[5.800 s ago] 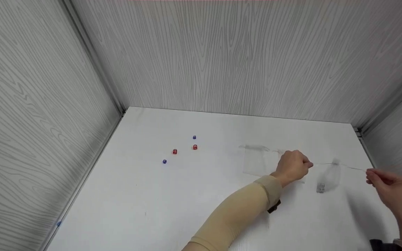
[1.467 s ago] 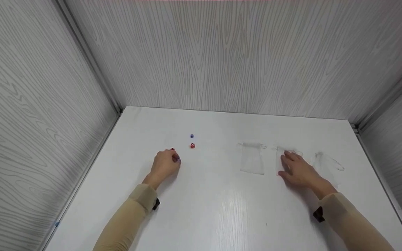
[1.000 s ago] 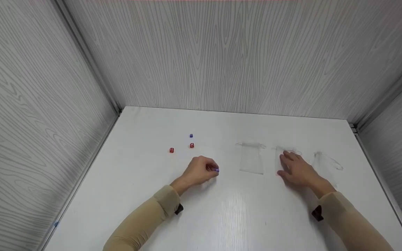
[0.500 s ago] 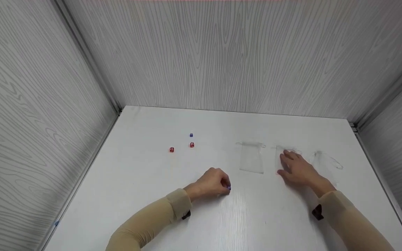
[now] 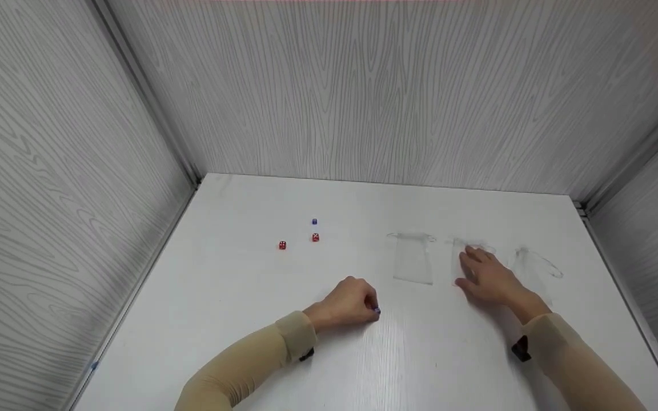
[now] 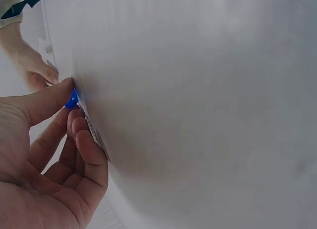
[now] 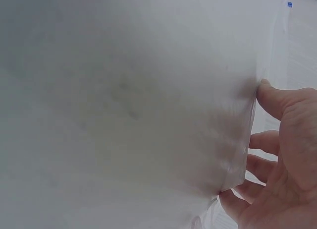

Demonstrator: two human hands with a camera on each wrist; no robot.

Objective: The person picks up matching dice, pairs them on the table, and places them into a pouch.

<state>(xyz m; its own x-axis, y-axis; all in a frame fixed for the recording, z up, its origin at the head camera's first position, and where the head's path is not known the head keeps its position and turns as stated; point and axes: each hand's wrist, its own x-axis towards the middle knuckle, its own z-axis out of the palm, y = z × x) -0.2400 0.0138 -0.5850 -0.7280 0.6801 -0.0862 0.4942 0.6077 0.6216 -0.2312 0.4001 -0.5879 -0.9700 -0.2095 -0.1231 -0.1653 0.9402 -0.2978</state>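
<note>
Between thumb and fingertips, my left hand (image 5: 347,301) pinches a small blue die (image 5: 377,310) low over the white table. The left wrist view shows the blue die (image 6: 72,100) peeking out between thumb and index finger, close to the surface. My right hand (image 5: 492,282) rests with spread fingers on the middle sheer drawstring bag (image 5: 456,267), partly covering it. To its left a second sheer bag (image 5: 412,260) lies flat, its cord loops at the top. A third bag (image 5: 526,274) lies right of the hand, its neck gathered and its lower part hidden by the hand.
Farther back on the left lie two red dice, a left red die (image 5: 282,245) and a right red die (image 5: 315,237). Another blue die (image 5: 315,221) sits just behind the right one. Grey wood-grain panels (image 5: 363,91) wall the table (image 5: 237,348) at back and sides.
Earlier both hands pulled the rightmost bag's cords; it now lies released. My left hand picked up the nearer blue die and carried it right and nearer. The right hand stays on the middle bag.
</note>
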